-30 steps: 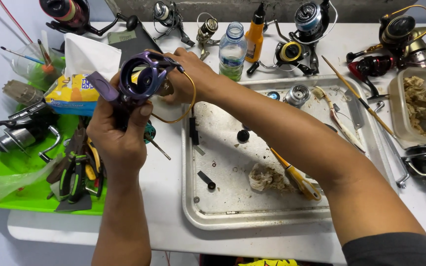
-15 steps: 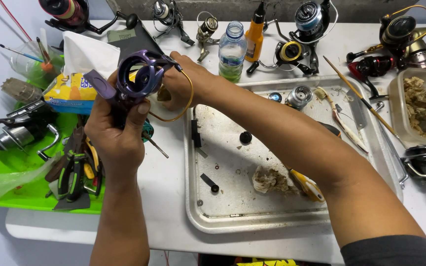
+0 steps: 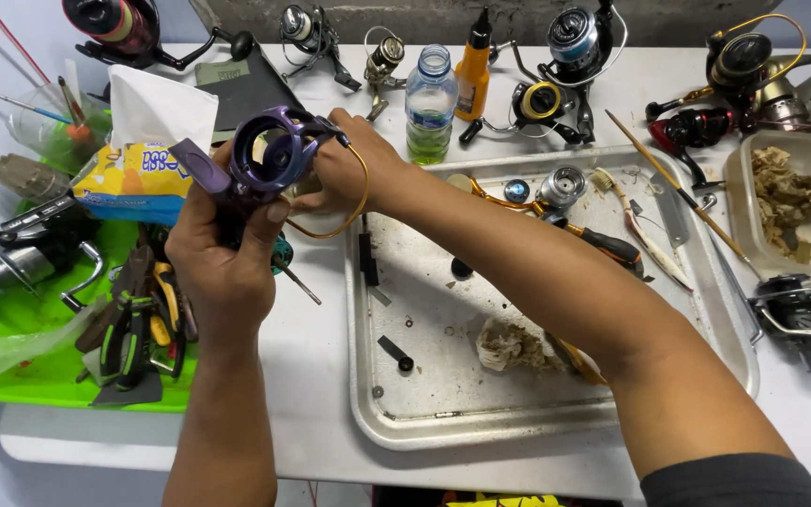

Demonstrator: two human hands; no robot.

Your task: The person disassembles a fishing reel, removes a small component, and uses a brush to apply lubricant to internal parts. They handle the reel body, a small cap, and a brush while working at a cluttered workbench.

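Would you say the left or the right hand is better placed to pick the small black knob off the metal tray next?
Probably the right hand. It only touches the purple reel body, while the left hand grips it from below, and the right forearm already lies over the metal tray near the black knob.

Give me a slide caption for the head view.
Both hands, left and right, hold a purple fishing reel body above a cluttered workbench.

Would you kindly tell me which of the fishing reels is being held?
The purple reel body, gripped by both hands above the table's left side; every other reel rests on the table.
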